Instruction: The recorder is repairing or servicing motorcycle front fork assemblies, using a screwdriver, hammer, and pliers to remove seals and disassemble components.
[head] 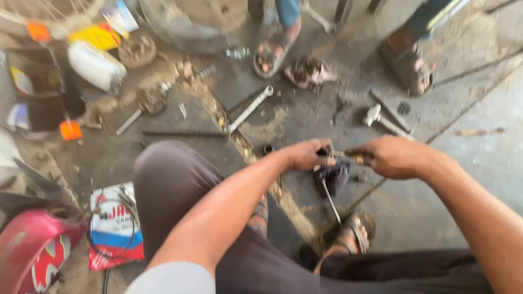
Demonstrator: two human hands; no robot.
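Left hand (308, 154) and right hand (393, 157) grip dark rag (333, 177).

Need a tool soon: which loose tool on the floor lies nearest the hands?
The hammer, just beyond the right hand. The silver wrench lies farther, up left.

It is a repair workshop, with a dirty, oil-stained concrete floor (468, 163) where a wrench (249, 109), a hammer (381, 121), a long spring (182, 133) and metal parts lie scattered.
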